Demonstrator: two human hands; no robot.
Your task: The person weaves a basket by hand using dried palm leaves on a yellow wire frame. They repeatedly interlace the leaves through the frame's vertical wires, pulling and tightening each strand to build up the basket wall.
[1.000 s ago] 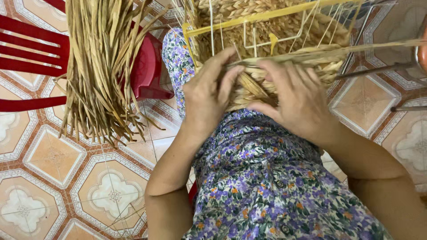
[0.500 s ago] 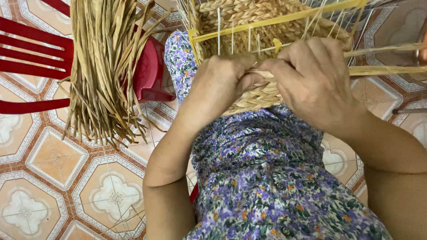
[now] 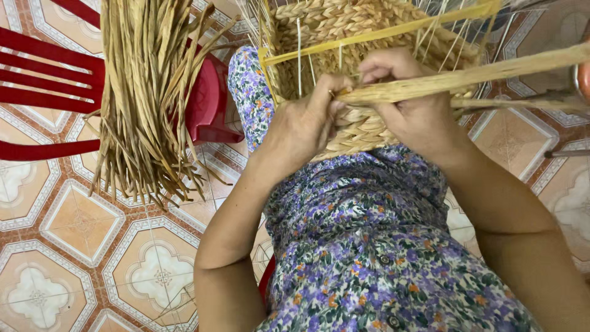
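Both hands pinch a dried straw strand against a half-woven basket on the lap.

The left hand [image 3: 304, 126] is curled nearly closed, thumb and fingers gripping the near end of the flat straw strand [image 3: 455, 79], which runs out toward 3 o'clock. The right hand [image 3: 415, 110] is clenched around the same strand just beside it, knuckles touching the braided basket [image 3: 359, 27] at 12 o'clock. Thin upright ribs and a yellow strip [image 3: 381, 34] crowd the basket's rim above the hands. At 10 o'clock a bundle of loose straw [image 3: 147, 92] hangs over a red plastic chair [image 3: 212, 101]; patterned floor tiles [image 3: 80, 221] lie open at 8 o'clock.
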